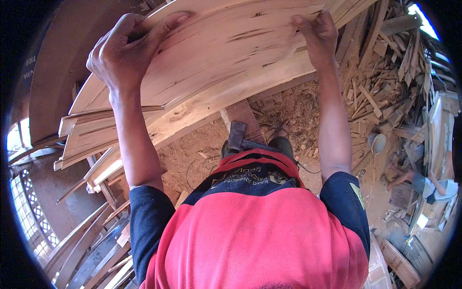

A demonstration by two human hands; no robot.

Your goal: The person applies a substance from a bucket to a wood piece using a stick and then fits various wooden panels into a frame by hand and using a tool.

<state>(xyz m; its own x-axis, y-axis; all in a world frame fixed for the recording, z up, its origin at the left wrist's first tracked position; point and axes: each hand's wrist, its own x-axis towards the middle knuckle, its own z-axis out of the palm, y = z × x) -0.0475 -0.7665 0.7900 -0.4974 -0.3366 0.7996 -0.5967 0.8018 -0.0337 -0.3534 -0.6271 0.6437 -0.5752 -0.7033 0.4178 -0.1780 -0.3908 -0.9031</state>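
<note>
A wide, pale wooden panel (226, 53) with dark grain streaks spans the top of the view, lying over other boards. My left hand (126, 55) is closed on its far left edge, thumb flat along the top face and fingers curled out of sight. At the right, my right hand (316, 37) pinches the panel between thumb and fingers. Beneath the panel is a thick light plank (216, 98). Several thinner boards (91, 137) stick out in layers below my left wrist. A dark hammer-like tool (236, 136) sits at my waist.
Scrap wood (380, 96) is heaped at the right on a shaving-covered floor (288, 106). A bucket (377, 143) stands beside it. Farther right sits another person (418, 185). Long curved planks (86, 241) lean at lower left, and a large brown panel (60, 58) rises at upper left.
</note>
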